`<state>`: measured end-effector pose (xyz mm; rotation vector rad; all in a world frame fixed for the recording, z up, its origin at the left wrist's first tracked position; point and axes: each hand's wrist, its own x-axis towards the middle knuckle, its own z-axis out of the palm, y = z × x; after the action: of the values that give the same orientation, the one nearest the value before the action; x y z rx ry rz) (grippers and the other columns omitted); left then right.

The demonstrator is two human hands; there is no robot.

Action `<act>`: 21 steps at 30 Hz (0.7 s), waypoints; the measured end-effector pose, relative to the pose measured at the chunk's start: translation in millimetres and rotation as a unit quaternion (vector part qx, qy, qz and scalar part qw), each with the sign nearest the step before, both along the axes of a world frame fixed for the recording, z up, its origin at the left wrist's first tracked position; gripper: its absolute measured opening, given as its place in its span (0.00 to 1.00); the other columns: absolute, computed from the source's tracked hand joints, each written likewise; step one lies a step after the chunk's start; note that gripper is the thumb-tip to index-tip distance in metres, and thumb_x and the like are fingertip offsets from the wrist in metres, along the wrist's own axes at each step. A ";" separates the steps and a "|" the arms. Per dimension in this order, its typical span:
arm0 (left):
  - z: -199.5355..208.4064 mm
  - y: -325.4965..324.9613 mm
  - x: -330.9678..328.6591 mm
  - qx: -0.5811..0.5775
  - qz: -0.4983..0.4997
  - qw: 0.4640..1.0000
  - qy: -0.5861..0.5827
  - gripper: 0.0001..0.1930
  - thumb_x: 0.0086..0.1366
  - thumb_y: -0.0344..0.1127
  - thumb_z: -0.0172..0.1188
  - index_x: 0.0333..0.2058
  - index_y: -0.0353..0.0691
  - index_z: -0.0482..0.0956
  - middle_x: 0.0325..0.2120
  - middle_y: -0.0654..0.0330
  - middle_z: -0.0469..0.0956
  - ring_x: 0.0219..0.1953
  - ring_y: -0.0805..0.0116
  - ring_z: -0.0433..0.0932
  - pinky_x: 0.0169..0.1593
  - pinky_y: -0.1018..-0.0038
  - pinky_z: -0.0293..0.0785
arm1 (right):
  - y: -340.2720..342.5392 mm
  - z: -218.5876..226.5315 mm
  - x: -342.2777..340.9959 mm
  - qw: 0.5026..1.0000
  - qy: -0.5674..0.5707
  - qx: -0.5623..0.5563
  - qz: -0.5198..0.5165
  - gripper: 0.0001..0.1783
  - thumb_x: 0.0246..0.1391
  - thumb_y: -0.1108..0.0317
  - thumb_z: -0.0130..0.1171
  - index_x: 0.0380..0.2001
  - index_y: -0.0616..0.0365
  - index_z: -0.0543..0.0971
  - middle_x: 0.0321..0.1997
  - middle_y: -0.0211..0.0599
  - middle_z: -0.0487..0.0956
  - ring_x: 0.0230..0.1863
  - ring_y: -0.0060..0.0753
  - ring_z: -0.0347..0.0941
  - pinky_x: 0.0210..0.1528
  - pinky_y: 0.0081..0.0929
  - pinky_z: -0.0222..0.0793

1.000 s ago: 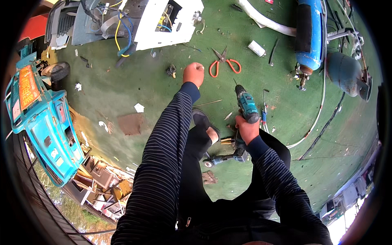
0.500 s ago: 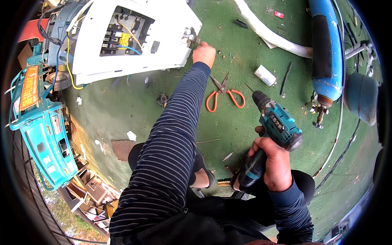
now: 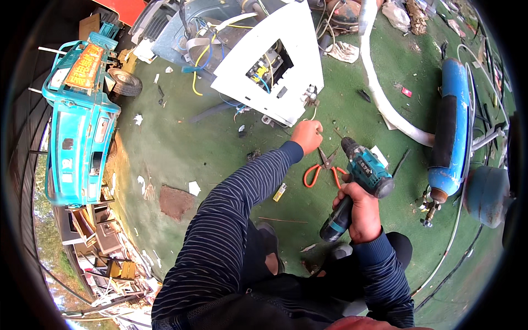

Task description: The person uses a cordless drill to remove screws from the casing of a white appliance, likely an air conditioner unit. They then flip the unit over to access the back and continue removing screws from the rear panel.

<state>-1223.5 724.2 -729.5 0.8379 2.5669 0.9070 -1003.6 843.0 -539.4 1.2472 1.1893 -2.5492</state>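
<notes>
My right hand [image 3: 362, 212] grips the handle of a teal and black cordless drill [image 3: 369, 169]. Its thin bit points up and left, toward my left hand [image 3: 307, 137]. The left fingers are curled closed just below the brass valve fittings [image 3: 311, 94] at the corner of a white metal panel [image 3: 300, 36]; whatever they pinch is hidden. A thin pale strand [image 3: 314, 114] shows between the fingers and the fittings. Scissors with orange handles [image 3: 311, 177] lie open on the green floor between my hands, partly covered by the drill. Left of them is a small yellow lighter [image 3: 279, 192].
A blue gas cylinder [image 3: 446, 148] lies at the right beside a white wrapped pipe [image 3: 379, 99]. A black strip [image 3: 401, 163] lies near the drill. Loose wires [image 3: 206, 60] hang left of the panel. A teal three-wheeled truck [image 3: 74, 137] stands far left.
My left hand has come away from the valve fittings toward me and now sits near the drill bit. The whole view has shifted, and the lighter now shows. My right hand keeps its hold on the drill.
</notes>
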 end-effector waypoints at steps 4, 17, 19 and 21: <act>-0.3 -32.8 14.2 -0.079 0.010 0.995 -0.062 0.14 0.54 0.30 0.63 0.40 0.36 0.85 0.31 0.48 0.84 0.36 0.55 0.84 0.43 0.64 0.79 | 8.3 -9.2 -7.9 0.999 0.045 0.011 -0.002 0.18 0.51 0.72 0.57 0.45 0.66 0.72 0.24 0.34 0.74 0.22 0.30 0.73 0.26 0.29 0.72; -58.2 48.1 24.1 0.015 0.090 0.989 -0.114 0.09 0.58 0.33 0.68 0.36 0.35 0.84 0.32 0.50 0.85 0.36 0.56 0.85 0.43 0.63 0.79 | 104.4 4.7 -5.0 0.977 0.036 0.048 -0.206 0.15 0.55 0.70 0.57 0.45 0.64 0.73 0.27 0.33 0.74 0.26 0.30 0.74 0.31 0.31 0.74; -69.5 63.1 35.6 0.007 0.111 0.991 -0.072 0.07 0.57 0.33 0.68 0.34 0.38 0.84 0.30 0.51 0.85 0.34 0.55 0.84 0.41 0.62 0.79 | 100.7 7.6 -2.3 0.978 0.031 0.047 -0.203 0.15 0.55 0.70 0.57 0.45 0.64 0.73 0.27 0.33 0.74 0.27 0.30 0.74 0.31 0.31 0.74; -74.6 83.3 43.2 -0.046 0.093 0.993 -0.055 0.05 0.57 0.33 0.67 0.31 0.39 0.84 0.29 0.50 0.84 0.34 0.53 0.84 0.40 0.60 0.79 | 96.5 8.8 0.2 0.978 0.024 0.045 -0.201 0.15 0.55 0.70 0.57 0.45 0.63 0.74 0.27 0.33 0.75 0.27 0.30 0.74 0.31 0.31 0.74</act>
<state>-1180.3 807.6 -804.1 0.5155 2.5977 0.8538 -1003.5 939.4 -530.6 1.6017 1.1752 -2.8430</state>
